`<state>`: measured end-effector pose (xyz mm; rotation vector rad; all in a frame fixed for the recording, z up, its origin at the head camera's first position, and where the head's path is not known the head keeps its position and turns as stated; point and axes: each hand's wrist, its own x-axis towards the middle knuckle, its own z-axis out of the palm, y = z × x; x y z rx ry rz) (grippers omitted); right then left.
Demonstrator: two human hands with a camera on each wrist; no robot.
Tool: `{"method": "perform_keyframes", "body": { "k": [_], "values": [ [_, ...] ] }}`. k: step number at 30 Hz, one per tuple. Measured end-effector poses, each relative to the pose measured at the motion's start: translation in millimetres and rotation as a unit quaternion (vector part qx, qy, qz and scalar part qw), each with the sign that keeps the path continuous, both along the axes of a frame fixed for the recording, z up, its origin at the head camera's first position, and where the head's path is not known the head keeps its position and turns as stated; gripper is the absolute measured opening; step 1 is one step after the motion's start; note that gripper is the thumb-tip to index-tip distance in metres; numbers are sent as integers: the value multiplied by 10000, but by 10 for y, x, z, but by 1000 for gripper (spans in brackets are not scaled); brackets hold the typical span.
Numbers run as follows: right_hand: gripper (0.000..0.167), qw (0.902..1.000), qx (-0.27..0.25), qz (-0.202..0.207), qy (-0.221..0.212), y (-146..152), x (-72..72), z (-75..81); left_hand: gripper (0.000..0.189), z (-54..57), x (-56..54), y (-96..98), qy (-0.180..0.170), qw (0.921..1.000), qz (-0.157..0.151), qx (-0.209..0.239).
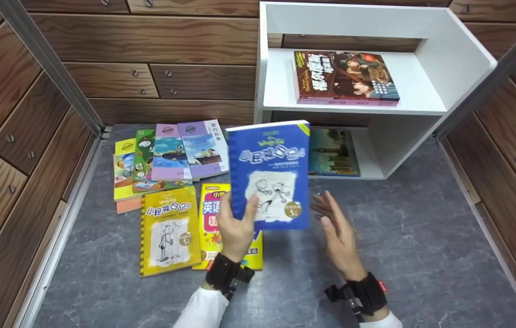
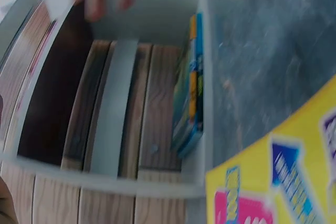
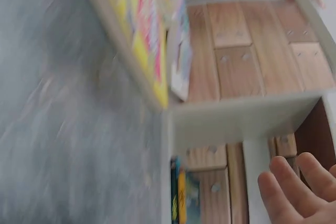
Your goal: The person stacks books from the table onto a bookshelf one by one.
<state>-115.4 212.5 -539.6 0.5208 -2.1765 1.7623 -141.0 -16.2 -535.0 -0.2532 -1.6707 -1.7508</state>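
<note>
My left hand [image 1: 237,225] grips a blue comic-style book [image 1: 269,177] by its lower left part, thumb on the front cover. The book is raised, its cover facing the head camera. To its right, my right hand [image 1: 342,237] is apart from the book and holds nothing, its fingers extended. In the right wrist view, fingers [image 3: 294,187] show at the lower right. Beneath the left hand lies a yellow English workbook [image 1: 210,228], partly hidden. Left of that lies a yellow book [image 1: 169,232] with a similar cartoon cover.
A white shelf [image 1: 353,109] stands at the back right. Stacked books [image 1: 347,77] lie on its upper level; a book with a tower picture [image 1: 335,150] lies on the lower one. Several thin books [image 1: 171,150] overlap on the grey floor [image 1: 426,246] at the left.
</note>
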Motion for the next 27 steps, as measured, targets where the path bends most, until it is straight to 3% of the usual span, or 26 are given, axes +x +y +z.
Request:
{"method": "perform_keyframes", "body": {
  "k": [3,7,14,20,24,27],
  "values": [
    [55,9991,-330,17,-261,-113,-4,70,26,-49,33,162,58,9998,-205,9],
    [58,9957,-696,-331,-509,-228,5,118,30,-116,89,355,30,9994,-349,-12],
    [56,9897,-924,-1096,-34,-255,-1,73,31,-215,184,530,-134,9973,-716,-49],
    [57,9894,-881,-1155,56,-115,-2,56,31,-217,210,474,-620,9874,-1453,-27],
    [54,9936,-558,-926,330,30,-21,64,35,-160,122,347,-748,9799,-1834,230],
    [54,9963,-211,-580,594,139,-25,50,38,-89,37,210,-786,9776,-1899,456]
  ]
}}
